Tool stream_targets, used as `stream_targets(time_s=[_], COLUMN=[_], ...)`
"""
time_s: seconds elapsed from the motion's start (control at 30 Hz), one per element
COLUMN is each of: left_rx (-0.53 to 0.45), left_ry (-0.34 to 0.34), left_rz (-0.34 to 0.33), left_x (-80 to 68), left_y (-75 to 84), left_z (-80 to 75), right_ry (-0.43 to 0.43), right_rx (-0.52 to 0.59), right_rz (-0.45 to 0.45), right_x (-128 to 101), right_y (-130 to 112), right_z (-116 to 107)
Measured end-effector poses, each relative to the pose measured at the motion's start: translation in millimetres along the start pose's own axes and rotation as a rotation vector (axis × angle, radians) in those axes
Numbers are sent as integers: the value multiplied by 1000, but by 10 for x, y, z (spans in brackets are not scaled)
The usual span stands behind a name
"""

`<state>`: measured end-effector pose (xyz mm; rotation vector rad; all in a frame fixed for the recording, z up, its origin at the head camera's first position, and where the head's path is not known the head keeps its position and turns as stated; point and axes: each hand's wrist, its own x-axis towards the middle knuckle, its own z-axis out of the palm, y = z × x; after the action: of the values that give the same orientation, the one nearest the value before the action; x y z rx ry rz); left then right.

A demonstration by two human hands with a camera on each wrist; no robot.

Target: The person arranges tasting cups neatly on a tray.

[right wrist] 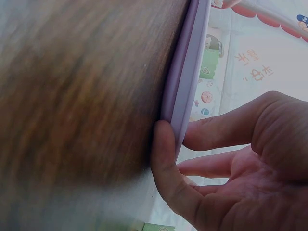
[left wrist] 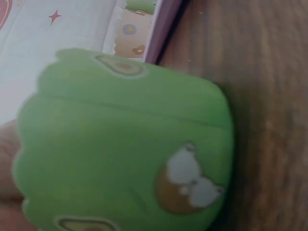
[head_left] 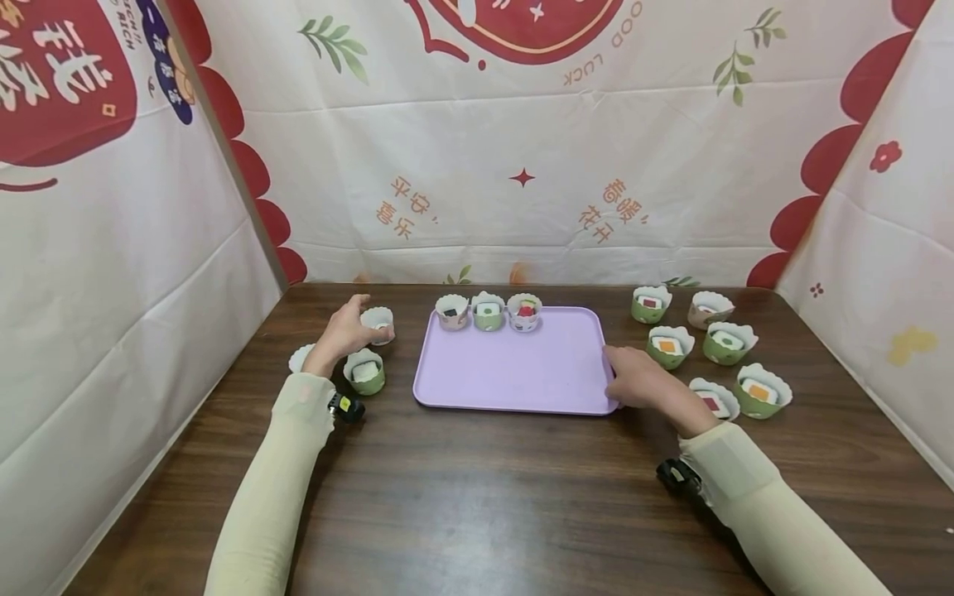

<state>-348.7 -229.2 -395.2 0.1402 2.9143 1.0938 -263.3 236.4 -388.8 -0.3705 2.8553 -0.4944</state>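
Observation:
In the head view my left hand (head_left: 346,335) reaches to a pale paper baking cup (head_left: 378,317) at the left, thumb in front of it and index finger raised behind. Whether they touch it is unclear. Nearer stands a green baking cup (head_left: 365,372) with a white piece inside; its printed side fills the left wrist view. Another cup (head_left: 300,358) is partly hidden by the wrist. My right hand (head_left: 641,377) pinches the right edge of a lilac tray (head_left: 514,372), with fingertips (right wrist: 163,139) on its rim in the right wrist view.
Three filled cups line the tray's far edge: one with a black piece (head_left: 451,313), one green (head_left: 488,311), one with a red piece (head_left: 525,313). Several filled cups, including a green one (head_left: 729,343), stand right of the tray. Printed cloth (head_left: 522,215) encloses the brown table (head_left: 477,497).

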Motion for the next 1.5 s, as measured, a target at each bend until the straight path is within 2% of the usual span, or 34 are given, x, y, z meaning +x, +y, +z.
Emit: stream_targets(time_s=[0.17, 0.3, 0.87, 1.17, 1.5], left_rx=[23, 39, 69, 77, 8], left_ry=[-16, 2, 34, 96, 157], left_rz=[3, 16, -35, -4, -3], left_x=[0, -3, -6, -4, -52], left_y=[-35, -18, 27, 74, 182], left_z=[31, 42, 41, 19, -44], right_ry=[-4, -3, -13, -12, -17], right_rx=[3, 1, -7, 2, 7], right_rz=[5, 7, 4, 2, 5], right_x=[-5, -14, -13, -28, -5], right_y=[-4, -3, -21, -23, 3], right_z=[-2, -5, -9, -17, -2])
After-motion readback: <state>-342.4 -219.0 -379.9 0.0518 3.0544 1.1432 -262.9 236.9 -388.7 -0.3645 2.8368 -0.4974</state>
